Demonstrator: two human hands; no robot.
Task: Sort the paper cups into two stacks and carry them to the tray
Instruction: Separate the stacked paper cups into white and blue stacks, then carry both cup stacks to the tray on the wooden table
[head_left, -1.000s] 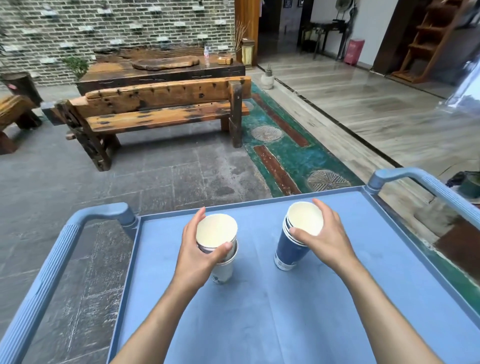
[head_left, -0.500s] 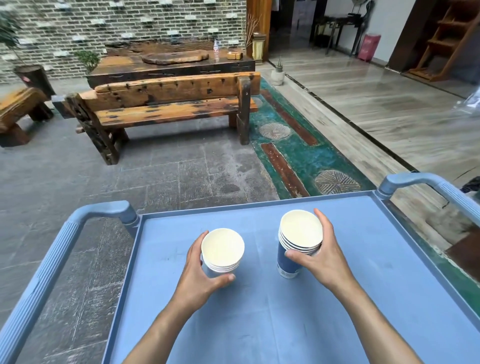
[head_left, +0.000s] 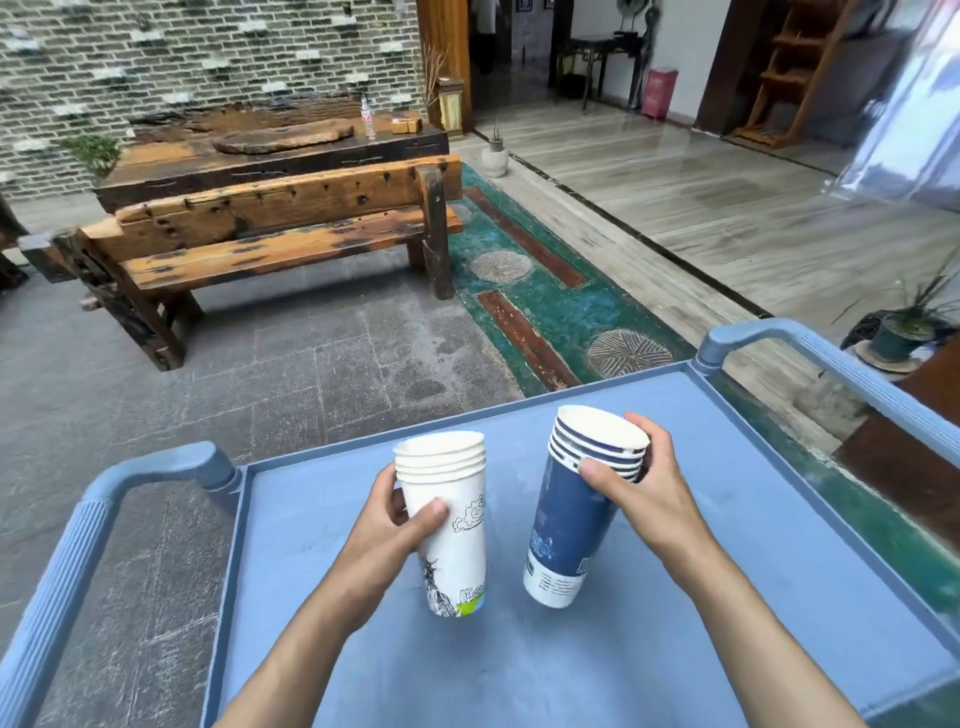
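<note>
A stack of several white paper cups (head_left: 453, 525) with line drawings hangs above the blue cart top (head_left: 597, 670), gripped around its upper part by my left hand (head_left: 382, 525). To its right a stack of several dark blue cups (head_left: 566, 525) tilts with its rims leaning right, held near the rims by my right hand (head_left: 641, 493). Both stacks are lifted off the surface, side by side and apart from each other.
The cart has blue handles at the left (head_left: 67, 561) and right (head_left: 841, 369). Beyond it stand a wooden bench (head_left: 270, 244) and a dark wooden table (head_left: 270, 150) on grey stone floor. A potted plant (head_left: 904, 327) sits at the right.
Both hands have raised their cup stacks off the cart top; the stacks' sides now show and the blue stack has tipped to the right. The camera has tilted up.
</note>
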